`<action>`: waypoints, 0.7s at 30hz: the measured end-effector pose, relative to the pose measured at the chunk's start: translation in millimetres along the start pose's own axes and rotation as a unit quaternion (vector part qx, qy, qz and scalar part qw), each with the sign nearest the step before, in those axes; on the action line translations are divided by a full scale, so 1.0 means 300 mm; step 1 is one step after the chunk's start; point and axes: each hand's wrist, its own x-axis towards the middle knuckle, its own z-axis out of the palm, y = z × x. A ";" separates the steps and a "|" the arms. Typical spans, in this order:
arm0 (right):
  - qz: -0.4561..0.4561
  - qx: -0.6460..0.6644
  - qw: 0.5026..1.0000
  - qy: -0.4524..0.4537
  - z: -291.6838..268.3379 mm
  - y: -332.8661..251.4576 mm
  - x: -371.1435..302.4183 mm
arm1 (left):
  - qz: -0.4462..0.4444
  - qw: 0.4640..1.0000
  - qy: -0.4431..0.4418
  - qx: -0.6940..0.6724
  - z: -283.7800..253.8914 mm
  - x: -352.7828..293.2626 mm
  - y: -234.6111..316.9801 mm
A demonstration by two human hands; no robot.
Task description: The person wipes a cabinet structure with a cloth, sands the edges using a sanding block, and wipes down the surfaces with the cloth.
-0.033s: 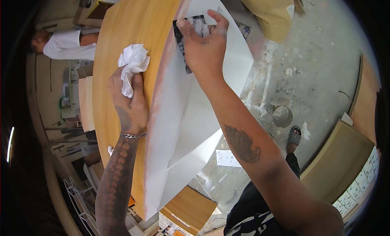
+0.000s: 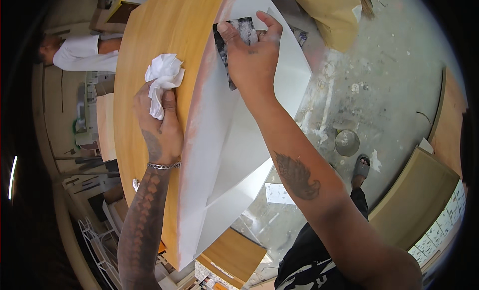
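A long wood-grain panel (image 2: 149, 35) runs from the top toward the bottom of the view, joined to a white side face (image 2: 219, 140). Along their shared edge runs a pinkish-brown, dusty strip. My left hand (image 2: 162, 125) rests on the wood surface, its fingers closed on a crumpled white tissue (image 2: 165, 70). On the white face near the far end, my right hand (image 2: 253, 60) presses a black sheet of sandpaper (image 2: 221, 48) streaked with white dust. Its thumb lies on the sheet by the edge; the index finger sticks out.
Paint-spattered concrete floor (image 2: 394, 90) spreads to the right, with a round bucket-like thing (image 2: 347, 142) on it. A sandalled foot (image 2: 361, 165) stands nearby. Wooden panels (image 2: 414, 200) lean at the right. At far left is a person in a white shirt (image 2: 80, 54). A brown sheet (image 2: 329, 15) lies beyond.
My right hand and the sandpaper have shifted very slightly up and to the right. My left hand and the tissue stay in place.
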 end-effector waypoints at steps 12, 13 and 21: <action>0.005 -0.106 0.989 0.103 0.069 -0.040 -0.054 | 0.014 1.000 0.020 -0.007 0.019 0.010 -0.027; 0.036 -0.071 0.993 0.086 0.068 -0.039 -0.078 | 0.015 1.000 0.021 -0.007 0.015 0.009 -0.030; 0.051 -0.080 0.990 0.100 0.078 -0.029 -0.065 | 0.003 1.000 0.019 -0.015 0.018 0.006 -0.014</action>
